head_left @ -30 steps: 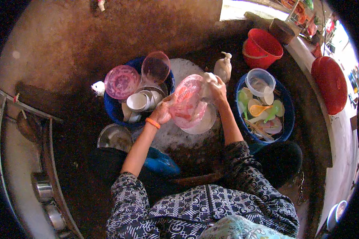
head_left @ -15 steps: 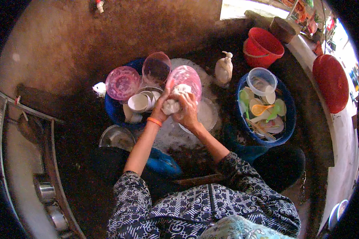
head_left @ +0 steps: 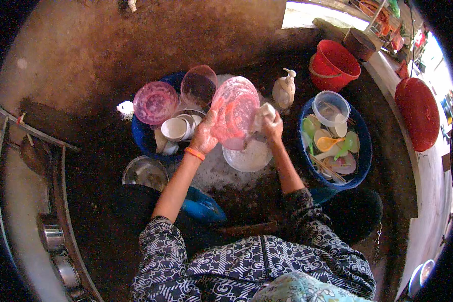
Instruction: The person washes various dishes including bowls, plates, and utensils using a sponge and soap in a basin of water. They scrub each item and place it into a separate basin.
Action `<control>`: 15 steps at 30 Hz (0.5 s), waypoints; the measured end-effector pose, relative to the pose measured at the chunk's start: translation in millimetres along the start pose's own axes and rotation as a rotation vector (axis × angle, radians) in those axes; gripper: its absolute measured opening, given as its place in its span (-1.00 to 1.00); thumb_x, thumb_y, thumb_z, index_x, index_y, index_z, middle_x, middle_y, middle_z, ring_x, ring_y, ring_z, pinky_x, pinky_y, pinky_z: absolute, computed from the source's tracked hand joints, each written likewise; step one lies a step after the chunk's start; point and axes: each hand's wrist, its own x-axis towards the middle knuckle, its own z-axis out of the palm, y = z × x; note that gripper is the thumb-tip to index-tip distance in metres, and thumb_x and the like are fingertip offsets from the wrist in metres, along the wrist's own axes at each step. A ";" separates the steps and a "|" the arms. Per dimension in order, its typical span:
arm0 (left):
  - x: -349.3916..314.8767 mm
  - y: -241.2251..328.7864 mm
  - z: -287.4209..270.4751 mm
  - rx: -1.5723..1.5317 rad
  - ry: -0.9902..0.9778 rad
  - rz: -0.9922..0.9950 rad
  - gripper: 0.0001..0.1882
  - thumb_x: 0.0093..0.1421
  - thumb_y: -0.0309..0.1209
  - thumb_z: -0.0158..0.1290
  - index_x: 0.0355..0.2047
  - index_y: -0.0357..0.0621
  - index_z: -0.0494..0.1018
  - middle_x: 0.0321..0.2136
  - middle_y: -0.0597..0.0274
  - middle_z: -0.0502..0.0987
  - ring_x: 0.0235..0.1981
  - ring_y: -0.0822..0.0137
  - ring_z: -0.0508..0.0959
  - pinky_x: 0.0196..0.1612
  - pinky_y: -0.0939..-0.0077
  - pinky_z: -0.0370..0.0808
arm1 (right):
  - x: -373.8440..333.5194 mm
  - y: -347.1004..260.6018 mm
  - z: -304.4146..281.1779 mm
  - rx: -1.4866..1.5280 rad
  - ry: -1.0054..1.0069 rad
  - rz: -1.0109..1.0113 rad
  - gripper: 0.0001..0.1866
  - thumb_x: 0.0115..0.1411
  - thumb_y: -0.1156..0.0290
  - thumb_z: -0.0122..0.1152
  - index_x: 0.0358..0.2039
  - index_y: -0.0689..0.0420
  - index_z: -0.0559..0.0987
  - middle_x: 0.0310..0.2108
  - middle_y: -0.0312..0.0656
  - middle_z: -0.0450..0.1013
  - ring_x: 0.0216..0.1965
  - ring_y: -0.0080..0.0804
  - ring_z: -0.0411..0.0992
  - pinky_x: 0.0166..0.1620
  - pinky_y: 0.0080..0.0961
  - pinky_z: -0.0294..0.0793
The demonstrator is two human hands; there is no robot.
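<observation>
My left hand (head_left: 207, 132) grips the left rim of a translucent pink plastic bowl (head_left: 236, 108) streaked with white suds, holding it tilted up. At the bowl's right edge, my right hand (head_left: 273, 127) is closed round a whitish washing cloth or sponge (head_left: 263, 116), which touches the rim. Below the bowl, a whitish round dish (head_left: 247, 155) sits among suds on the floor. To the left stands a blue basin (head_left: 141, 136) with another pink bowl (head_left: 155, 102), a clear pink container (head_left: 199, 85) and several white cups (head_left: 174, 129).
On the right, a blue basket (head_left: 366, 156) holds spoons, chopsticks and a clear tub (head_left: 331, 105). A pump bottle (head_left: 284, 90) stands behind, near a red bucket (head_left: 333, 65). A red lid (head_left: 416, 115) leans by the right ledge. A metal bowl (head_left: 145, 172) lies near my left forearm.
My right hand has moved right, from the front of the bowl to its right edge, with the cloth or sponge. The pink bowl now shows its face more fully and sits lower.
</observation>
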 end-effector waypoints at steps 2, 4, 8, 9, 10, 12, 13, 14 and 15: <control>0.8 1.1 -2.2 -0.045 -0.012 0.035 -0.39 0.36 -0.17 -0.19 0.32 -0.15 -0.03 0.29 0.10 0.12 0.29 0.23 0.16 0.31 0.21 0.12 | -34.8 -4.2 20.6 0.099 0.037 -0.192 -0.49 -0.07 0.31 0.30 -0.04 0.12 0.48 -0.19 -0.15 0.55 -0.20 -0.30 0.52 -0.09 -0.41 0.47; -1.3 -0.5 -4.2 0.092 0.045 0.004 -0.36 0.35 -0.12 -0.18 0.34 -0.07 -0.06 0.31 0.20 0.08 0.30 0.25 0.13 0.25 0.26 0.21 | -58.2 -24.2 37.0 0.134 -0.097 -0.427 -0.50 -0.08 0.40 0.22 -0.04 0.12 0.47 -0.16 -0.16 0.50 -0.11 -0.26 0.47 -0.03 -0.36 0.43; -8.0 -8.4 -5.0 0.177 0.110 -0.077 -0.35 0.34 -0.09 -0.16 0.35 0.02 -0.07 0.34 0.33 0.01 0.32 0.29 0.08 0.20 0.32 0.26 | -57.9 -66.7 34.7 -0.164 -0.035 -0.676 -0.49 -0.17 0.44 0.24 -0.09 0.11 0.50 -0.13 0.00 0.46 -0.02 -0.01 0.36 0.07 -0.22 0.32; -9.7 -9.9 -4.4 0.175 0.105 -0.087 -0.35 0.34 -0.09 -0.16 0.35 0.02 -0.07 0.34 0.34 0.00 0.32 0.29 0.07 0.21 0.30 0.25 | -46.6 -71.8 29.1 -0.194 0.035 -0.620 -0.50 -0.15 0.42 0.24 -0.09 0.11 0.51 -0.15 0.00 0.48 -0.05 -0.02 0.39 0.04 -0.24 0.35; -11.3 -10.3 -4.1 0.170 0.103 -0.098 -0.35 0.34 -0.10 -0.17 0.35 0.01 -0.07 0.35 0.35 -0.01 0.33 0.29 0.07 0.22 0.29 0.24 | -33.1 -72.1 22.0 -0.223 0.100 -0.613 -0.51 -0.14 0.40 0.24 -0.10 0.12 0.52 -0.16 0.00 0.49 -0.07 -0.02 0.43 0.01 -0.25 0.38; -12.5 -7.9 -3.0 0.155 0.032 -0.057 -0.35 0.34 -0.13 -0.16 0.35 0.02 -0.08 0.35 0.33 -0.03 0.33 0.27 0.04 0.25 0.14 0.22 | -3.7 -62.5 12.1 -0.180 0.187 -0.483 -0.51 -0.18 0.43 0.34 -0.12 0.10 0.54 -0.20 -0.09 0.52 -0.14 -0.12 0.44 -0.04 -0.33 0.43; -12.7 -5.3 -2.4 0.116 0.021 -0.069 -0.36 0.34 -0.14 -0.16 0.35 0.03 -0.08 0.35 0.31 -0.03 0.33 0.24 0.05 0.25 0.09 0.21 | 3.4 -49.5 2.0 -0.147 0.133 -0.346 -0.56 -0.11 0.45 0.27 -0.11 0.12 0.54 -0.20 -0.06 0.55 -0.20 -0.14 0.50 -0.09 -0.34 0.47; -11.7 -2.0 -1.7 0.098 0.049 -0.093 -0.36 0.34 -0.15 -0.15 0.35 0.03 -0.09 0.35 0.30 -0.04 0.33 0.22 0.06 0.26 0.05 0.20 | 9.6 -36.3 -1.7 -0.178 0.141 -0.139 -0.58 -0.04 0.40 0.22 -0.09 0.14 0.53 -0.22 -0.06 0.56 -0.24 -0.18 0.54 -0.12 -0.35 0.49; -11.6 1.2 -1.0 0.024 -0.021 -0.067 -0.36 0.34 -0.15 -0.15 0.35 0.05 -0.08 0.35 0.27 -0.03 0.32 0.19 0.08 0.25 0.02 0.20 | 10.6 -22.0 -3.3 -0.059 0.089 -0.094 -0.58 -0.02 0.35 0.22 -0.09 0.14 0.53 -0.22 -0.07 0.56 -0.23 -0.21 0.54 -0.11 -0.37 0.48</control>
